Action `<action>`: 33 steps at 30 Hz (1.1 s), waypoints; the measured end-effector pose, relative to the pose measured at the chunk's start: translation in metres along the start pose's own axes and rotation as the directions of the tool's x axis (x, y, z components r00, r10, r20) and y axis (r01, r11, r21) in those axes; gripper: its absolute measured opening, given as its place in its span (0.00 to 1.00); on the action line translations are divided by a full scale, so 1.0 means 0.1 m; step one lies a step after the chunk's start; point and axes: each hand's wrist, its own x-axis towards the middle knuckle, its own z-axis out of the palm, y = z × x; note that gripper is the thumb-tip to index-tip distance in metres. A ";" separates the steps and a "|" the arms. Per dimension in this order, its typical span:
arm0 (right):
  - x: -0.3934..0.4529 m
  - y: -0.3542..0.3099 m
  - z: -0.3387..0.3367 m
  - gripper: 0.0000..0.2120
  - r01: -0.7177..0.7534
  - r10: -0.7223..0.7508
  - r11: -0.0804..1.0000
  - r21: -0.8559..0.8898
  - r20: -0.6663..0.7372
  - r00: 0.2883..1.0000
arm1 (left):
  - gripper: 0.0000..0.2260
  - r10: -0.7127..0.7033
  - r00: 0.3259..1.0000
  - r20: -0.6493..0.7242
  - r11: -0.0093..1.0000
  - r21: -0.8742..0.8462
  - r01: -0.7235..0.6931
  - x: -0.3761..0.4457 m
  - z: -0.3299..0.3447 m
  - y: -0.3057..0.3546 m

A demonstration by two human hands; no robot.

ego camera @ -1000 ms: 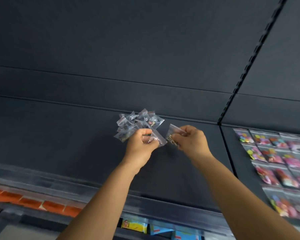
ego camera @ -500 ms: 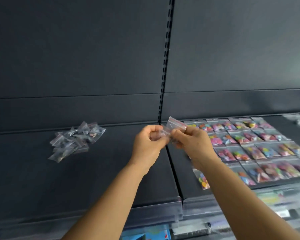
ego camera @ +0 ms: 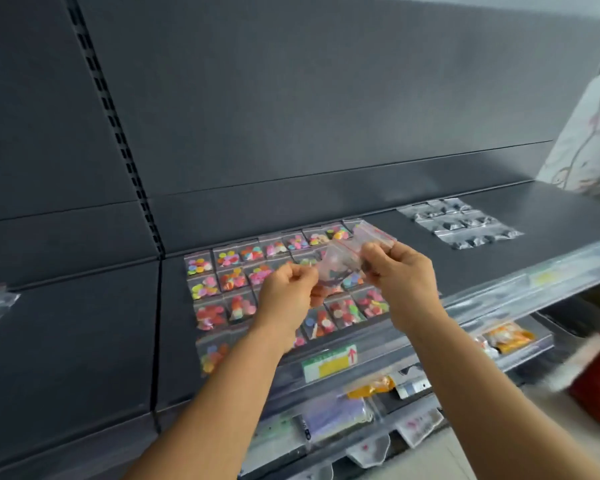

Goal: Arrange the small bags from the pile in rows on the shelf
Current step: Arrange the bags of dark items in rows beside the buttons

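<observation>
Left hand and right hand both pinch a small clear red-zip plastic bag (contents blurry), held above rows of colourful-confetti bags on dark grey shelf.

place: shop | evidence: dark gondola shelf with slotted upright | clear price rail holding label | packaged goods on lower shelf | rows of small bags

Dark grey back panel with a slotted upright far left, floral wallpaper on the right.
</observation>
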 end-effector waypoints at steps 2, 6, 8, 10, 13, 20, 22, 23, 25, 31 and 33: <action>0.11 -0.01 -0.33 0.13 -0.009 0.010 1.000 0.009 -0.060 0.998 | 0.07 -0.010 1.000 0.016 1.000 0.017 0.010 0.00 0.33 -0.04; 0.24 0.00 -0.83 0.12 -0.008 0.007 1.000 -0.010 -0.071 0.997 | 0.07 0.016 0.998 0.055 0.999 -0.031 -0.015 -0.03 0.91 -0.03; 0.30 0.01 -1.07 0.11 -0.016 0.015 1.000 -0.005 -0.092 0.996 | 0.07 0.044 0.998 0.052 0.999 -0.012 -0.044 -0.03 1.22 0.01; 0.38 0.03 -1.27 0.10 -0.043 0.044 0.999 0.016 -0.085 0.995 | 0.06 0.056 0.997 0.048 0.998 0.007 -0.057 -0.02 1.47 0.03; 0.48 0.06 -1.52 0.15 -0.057 0.060 0.998 0.041 -0.076 0.995 | 0.06 0.069 0.996 0.050 0.996 0.050 -0.071 0.03 1.79 0.02; 0.72 0.08 -1.92 0.20 -0.110 0.131 0.981 0.161 -0.129 0.983 | 0.05 0.197 0.979 0.049 0.958 0.201 -0.203 0.31 2.49 -0.01; 0.85 0.08 -2.03 0.18 -0.086 0.101 0.987 0.138 -0.105 0.989 | 0.06 0.236 0.970 0.056 0.938 0.248 -0.242 0.45 2.69 -0.02; 0.93 0.09 -2.08 0.16 -0.059 0.069 0.994 0.093 -0.105 0.992 | 0.06 0.242 0.968 0.066 0.934 0.254 -0.251 0.53 2.79 -0.03; 1.15 0.12 -2.20 0.10 -0.020 0.020 1.000 0.003 -0.152 0.988 | 0.06 0.237 0.966 0.108 0.942 0.217 -0.255 0.70 2.97 -0.02; 1.90 0.15 -2.52 0.09 -0.025 0.007 0.998 -0.059 -0.288 0.958 | 0.06 0.068 0.951 0.302 0.998 -0.029 -0.062 1.23 3.43 0.10; 2.09 0.14 -2.59 0.10 -0.008 -0.007 0.999 -0.051 -0.282 0.960 | 0.07 0.031 0.924 0.381 1.000 -0.012 -0.029 1.41 3.56 0.11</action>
